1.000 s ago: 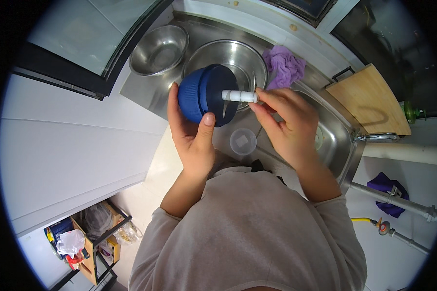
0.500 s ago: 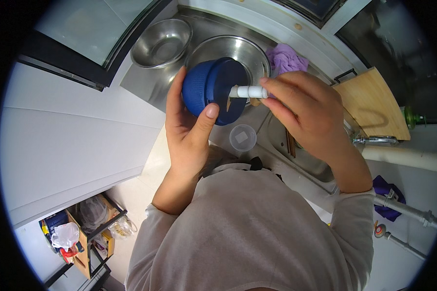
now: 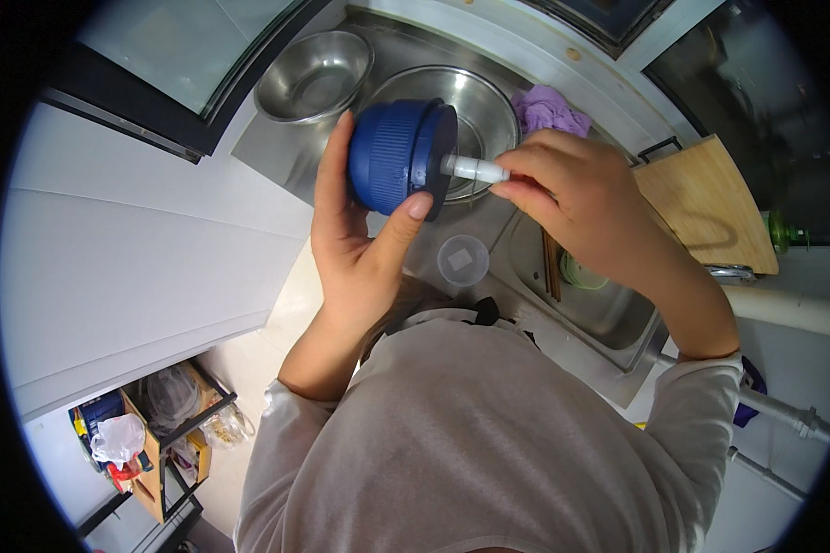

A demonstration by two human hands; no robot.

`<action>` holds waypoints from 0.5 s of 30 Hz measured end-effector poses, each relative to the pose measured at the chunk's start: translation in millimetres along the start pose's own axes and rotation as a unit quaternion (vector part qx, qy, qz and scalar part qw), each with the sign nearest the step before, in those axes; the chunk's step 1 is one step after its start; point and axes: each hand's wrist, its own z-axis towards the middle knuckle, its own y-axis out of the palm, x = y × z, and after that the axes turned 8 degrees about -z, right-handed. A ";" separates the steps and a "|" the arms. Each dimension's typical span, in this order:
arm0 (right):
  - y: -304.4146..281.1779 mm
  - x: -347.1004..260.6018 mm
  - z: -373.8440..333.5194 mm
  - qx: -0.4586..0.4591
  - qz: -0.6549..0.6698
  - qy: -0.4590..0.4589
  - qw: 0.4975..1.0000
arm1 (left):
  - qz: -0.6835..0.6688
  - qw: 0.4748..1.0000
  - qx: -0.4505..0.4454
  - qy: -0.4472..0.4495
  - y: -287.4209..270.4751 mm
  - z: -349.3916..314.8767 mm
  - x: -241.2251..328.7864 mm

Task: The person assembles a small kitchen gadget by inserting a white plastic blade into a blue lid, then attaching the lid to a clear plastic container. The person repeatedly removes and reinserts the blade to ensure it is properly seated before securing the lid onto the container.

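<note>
A person standing at a kitchen counter holds a ribbed dark-blue bowl-shaped container (image 3: 398, 157) up on its side in the left hand (image 3: 355, 244), fingers curled round its far wall and the thumb pressed against its near rim, the mouth of the container turned toward the right hand (image 3: 576, 198). That hand pinches a white cylindrical handle (image 3: 475, 169) between thumb and fingertips, the remaining fingers folded close, with the handle's far end reaching into the container's mouth; what sits on that end is hidden inside. Just beyond the two hands a large steel bowl (image 3: 484, 106) rests on the metal counter, and a smaller steel bowl (image 3: 314, 74) sits farther off, past the left hand's fingertips. A purple cloth (image 3: 549, 109) lies crumpled beyond the right hand's knuckles. Below the container, between the two wrists, a small clear round lid or cup (image 3: 463, 259) lies on the counter. Under the right forearm the steel sink (image 3: 609, 309) holds a pair of chopsticks (image 3: 551, 267) and a coil of green material (image 3: 576, 275). A wooden cutting board (image 3: 705, 203) lies to the outside of the right wrist, beside the sink. Down by the left elbow, on the floor, a low wire rack (image 3: 157, 442) carries plastic bags and packages.
</note>
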 end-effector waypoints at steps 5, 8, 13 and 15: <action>0.4 -1.2 -0.8 -0.060 0.177 0.171 0.967 | 0.047 0.998 -0.010 0.039 -3.0 3.1 -2.4; 11.0 1.9 -4.7 -0.080 0.379 0.317 0.866 | 0.097 0.993 -0.026 0.058 -7.4 4.0 -5.6; 57.6 17.7 -36.5 -0.071 0.503 0.374 0.776 | 0.195 0.967 -0.095 0.133 -11.7 4.2 -22.6; 87.7 21.4 -63.9 -0.055 0.527 0.384 0.756 | 0.197 0.968 -0.110 0.110 -12.4 -3.9 -35.6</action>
